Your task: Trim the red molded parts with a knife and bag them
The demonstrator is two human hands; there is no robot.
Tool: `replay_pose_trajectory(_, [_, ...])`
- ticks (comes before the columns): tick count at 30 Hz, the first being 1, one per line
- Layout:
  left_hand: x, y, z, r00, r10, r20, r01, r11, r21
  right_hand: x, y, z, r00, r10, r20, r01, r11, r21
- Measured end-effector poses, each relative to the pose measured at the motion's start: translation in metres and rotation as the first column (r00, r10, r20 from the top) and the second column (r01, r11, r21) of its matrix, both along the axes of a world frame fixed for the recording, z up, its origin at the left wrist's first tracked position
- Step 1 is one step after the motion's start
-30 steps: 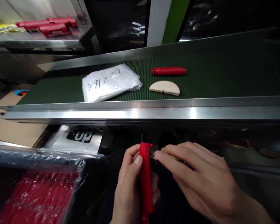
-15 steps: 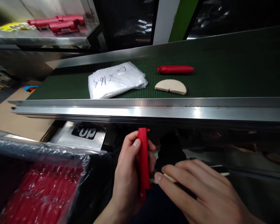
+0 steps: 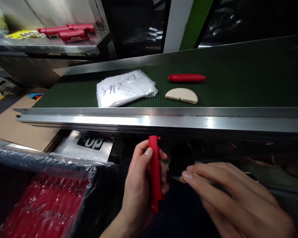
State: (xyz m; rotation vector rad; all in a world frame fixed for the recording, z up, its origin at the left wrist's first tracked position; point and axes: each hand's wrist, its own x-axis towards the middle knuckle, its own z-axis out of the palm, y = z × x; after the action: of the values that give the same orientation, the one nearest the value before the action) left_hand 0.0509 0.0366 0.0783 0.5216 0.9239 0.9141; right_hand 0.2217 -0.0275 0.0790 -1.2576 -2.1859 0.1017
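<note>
My left hand is wrapped round a long red plastic part, held nearly upright below the conveyor's front edge. To its right, my right hand pinches a slim tool with a pale handle and a small pointed blade. The blade tip points toward the red part, with a gap between them. Fingers hide most of the handle. On the green belt lie another red part and a cream half-round piece.
A white plastic packet with handwriting lies on the green conveyor, behind its metal rail. At lower left, a plastic-lined box holds several red parts. More red parts sit on a metal shelf at upper left.
My right hand and the bladed tool have moved right, away from the red part. My left hand still holds that part, nearly in place. The camera view has shifted slightly.
</note>
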Motion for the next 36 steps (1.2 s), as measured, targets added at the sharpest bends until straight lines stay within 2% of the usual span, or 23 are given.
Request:
replay_pose_trajectory(3, [-0.001,-0.003,0.002,1.0,-0.004,0.008,0.005,0.999,-0.044,-0.008,0.005,0.001,0.998,0.028,-0.055,-0.03,0.999,-0.03])
replay_pose_trajectory(6, [-0.001,-0.004,0.001,0.999,-0.004,0.044,0.008,0.997,-0.076,-0.013,0.009,0.001,0.994,0.005,-0.106,-0.01,0.999,-0.04])
replay_pose_trajectory(11, [-0.002,-0.009,-0.001,0.999,-0.033,-0.001,0.033,0.999,-0.021,-0.006,0.012,-0.001,0.989,-0.063,-0.134,0.059,0.998,-0.034])
replay_pose_trajectory(15, [-0.004,-0.017,-0.002,0.99,-0.098,-0.101,0.101,0.995,0.021,-0.002,0.017,-0.001,0.99,-0.089,-0.109,0.093,0.995,0.028])
replay_pose_trajectory(19, [-0.006,-0.023,-0.004,0.98,-0.12,-0.16,0.122,0.993,-0.001,-0.004,0.021,0.001,0.995,-0.074,-0.07,0.077,0.996,0.045])
replay_pose_trajectory(36, [-0.009,-0.029,-0.004,0.973,-0.165,-0.162,0.166,0.986,-0.006,-0.005,0.023,0.002,0.997,-0.052,-0.06,0.056,0.995,0.077])
